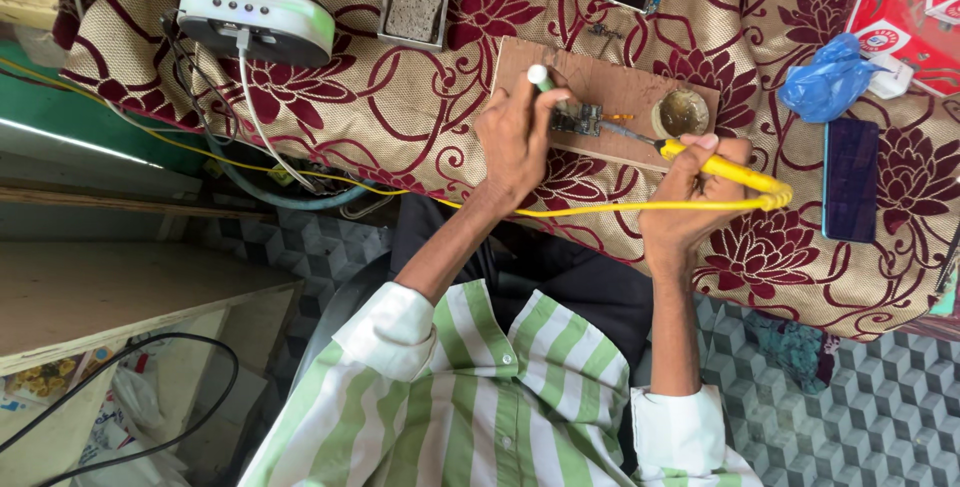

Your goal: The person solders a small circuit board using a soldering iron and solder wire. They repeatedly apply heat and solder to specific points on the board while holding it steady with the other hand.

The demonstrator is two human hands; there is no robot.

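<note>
Board is parked near the desk's front edge, so not much room there. Chip is flanked by both hands: pen gripped left, iron clenched right.

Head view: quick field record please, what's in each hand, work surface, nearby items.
left hand: holds a white-tipped tool, resting by small circuit board
right hand: grips yellow soldering iron, tip toward the board
surface: wooden board on floral cloth
on board: round flux tin
nearby: phone, blue bag, white device, sponge stand
</note>
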